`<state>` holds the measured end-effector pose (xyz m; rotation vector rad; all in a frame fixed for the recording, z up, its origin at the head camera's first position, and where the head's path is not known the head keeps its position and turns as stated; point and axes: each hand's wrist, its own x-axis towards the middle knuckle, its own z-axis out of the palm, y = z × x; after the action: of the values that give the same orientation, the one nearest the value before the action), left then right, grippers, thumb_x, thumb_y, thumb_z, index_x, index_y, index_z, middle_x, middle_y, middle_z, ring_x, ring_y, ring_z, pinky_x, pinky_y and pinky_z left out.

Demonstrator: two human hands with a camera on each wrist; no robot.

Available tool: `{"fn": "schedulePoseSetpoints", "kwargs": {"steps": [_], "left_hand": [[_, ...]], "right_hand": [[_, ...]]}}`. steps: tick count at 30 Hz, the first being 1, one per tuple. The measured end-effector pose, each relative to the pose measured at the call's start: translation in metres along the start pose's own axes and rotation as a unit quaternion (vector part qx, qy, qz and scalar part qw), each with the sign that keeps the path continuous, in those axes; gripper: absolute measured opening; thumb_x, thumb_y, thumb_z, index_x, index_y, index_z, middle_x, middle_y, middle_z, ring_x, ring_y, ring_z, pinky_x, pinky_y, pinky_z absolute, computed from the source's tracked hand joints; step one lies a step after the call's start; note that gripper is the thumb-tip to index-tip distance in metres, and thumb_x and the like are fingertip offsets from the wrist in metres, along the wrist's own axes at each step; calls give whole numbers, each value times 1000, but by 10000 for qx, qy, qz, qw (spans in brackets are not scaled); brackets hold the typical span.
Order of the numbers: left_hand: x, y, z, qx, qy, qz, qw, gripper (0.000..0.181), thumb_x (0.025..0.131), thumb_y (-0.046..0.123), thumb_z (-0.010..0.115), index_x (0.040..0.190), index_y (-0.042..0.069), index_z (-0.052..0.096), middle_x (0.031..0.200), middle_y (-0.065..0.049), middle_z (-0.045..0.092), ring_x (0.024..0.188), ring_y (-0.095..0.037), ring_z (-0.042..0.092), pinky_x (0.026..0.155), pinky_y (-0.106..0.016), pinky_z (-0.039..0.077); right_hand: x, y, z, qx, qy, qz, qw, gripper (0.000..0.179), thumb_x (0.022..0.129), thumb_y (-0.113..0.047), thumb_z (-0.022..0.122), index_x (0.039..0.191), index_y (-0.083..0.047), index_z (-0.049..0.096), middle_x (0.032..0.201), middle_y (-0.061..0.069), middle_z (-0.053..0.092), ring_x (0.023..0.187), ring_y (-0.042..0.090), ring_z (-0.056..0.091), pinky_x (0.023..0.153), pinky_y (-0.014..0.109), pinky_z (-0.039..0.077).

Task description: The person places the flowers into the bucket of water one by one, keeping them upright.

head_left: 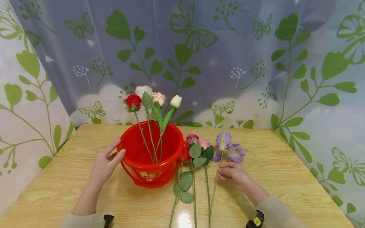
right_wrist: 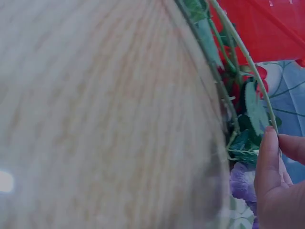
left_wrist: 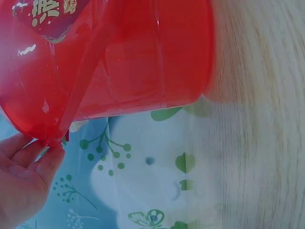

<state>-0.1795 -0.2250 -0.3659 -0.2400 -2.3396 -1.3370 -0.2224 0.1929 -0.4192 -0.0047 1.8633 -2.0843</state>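
Observation:
A red plastic bucket (head_left: 168, 174) stands on the table, its handle hanging down. My left hand (head_left: 104, 164) holds its left rim; in the left wrist view the thumb and fingers pinch the edge near the handle joint. Inside the bucket lean a red rose (head_left: 133, 102), a white bloom (head_left: 142, 91), a peach rose (head_left: 159, 98) and a white tulip (head_left: 176, 101). To the right, my right hand (head_left: 235, 174) pinches the stem of a purple iris (head_left: 235, 153) between thumb and fingers, just below the bloom. The iris stem (right_wrist: 248, 56) crosses the right wrist view.
Between bucket and iris lie a magenta rose (head_left: 192, 138), a pink rose (head_left: 203, 144) and a partly hidden red flower (head_left: 186, 153), stems pointing toward me. The wood-grain table (head_left: 271, 177) ends at a butterfly-patterned curtain (head_left: 211, 69) behind.

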Motion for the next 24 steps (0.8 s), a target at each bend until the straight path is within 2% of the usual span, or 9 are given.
{"fn": "schedulePoseSetpoints", "kwargs": {"steps": [6, 12, 19, 24], "left_hand": [[1, 0, 0, -47, 39, 23, 10000, 47, 86, 14, 58, 125, -8, 44, 127, -19, 45, 117, -32, 40, 82, -39, 43], [0, 0, 0, -38, 32, 10, 10000, 47, 86, 14, 58, 125, -8, 44, 127, -19, 45, 117, -32, 40, 82, -36, 43], [0, 1, 0, -12, 8, -9, 10000, 48, 86, 15, 58, 125, -8, 44, 128, -19, 44, 117, -32, 40, 81, -18, 42], [0, 0, 0, -20, 13, 14, 10000, 47, 86, 14, 58, 125, -9, 44, 128, -20, 44, 117, -33, 40, 80, -12, 41]], "right_hand": [[-4, -9, -2, 108, -134, -354, 9992, 8, 83, 8, 49, 87, 3, 53, 75, 6, 62, 65, 11, 62, 61, 19, 53], [-9, -21, 2, 138, 54, -373, 9992, 10, 83, 7, 50, 87, -2, 53, 74, 6, 62, 66, 12, 62, 61, 21, 53], [-15, -35, 4, 96, 154, -352, 9992, 9, 85, 5, 50, 89, -4, 51, 78, 4, 61, 73, 14, 62, 67, 23, 53], [-19, -44, 6, 62, 203, -461, 9987, 8, 86, 3, 50, 92, -3, 50, 80, 3, 60, 75, 13, 61, 71, 24, 52]]}}
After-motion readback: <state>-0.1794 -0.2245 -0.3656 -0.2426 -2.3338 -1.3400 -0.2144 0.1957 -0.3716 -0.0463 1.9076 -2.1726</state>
